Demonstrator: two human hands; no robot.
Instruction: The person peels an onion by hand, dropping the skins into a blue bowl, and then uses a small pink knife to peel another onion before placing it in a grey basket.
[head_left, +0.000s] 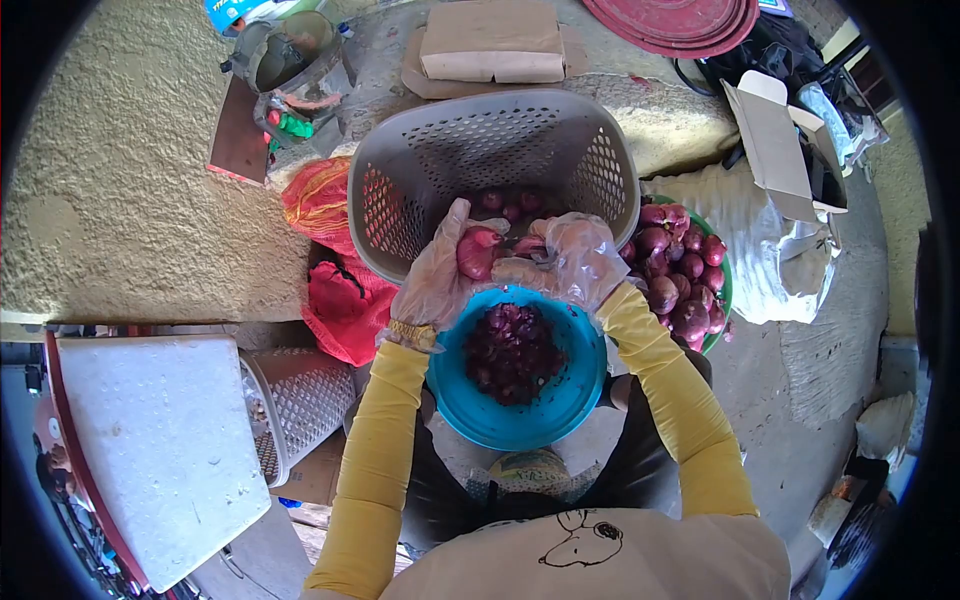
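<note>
While a red onion point(478, 252) is being gripped in the gloved left hand point(437, 275) over the blue bowl point(575, 395) of peels, it is being peeled by the closed right hand point(570, 262), likely with basket point(400, 180) drop-off next.

Both hands raised together in front of the body, gloved and closed.

The left hand point(440, 270) wears a thin clear plastic glove; its fingers curl inward in a closed grip, thumb side turned toward the other hand, with a yellow band at the wrist. The right hand point(570, 262), gloved the same way, sits just beside it, fingers bent and knuckles up, the two nearly touching at the fingertips. Both forearms, in yellow sleeves, rise from the lower edge and angle inward, elbows spread wide and wrists close together.
</note>
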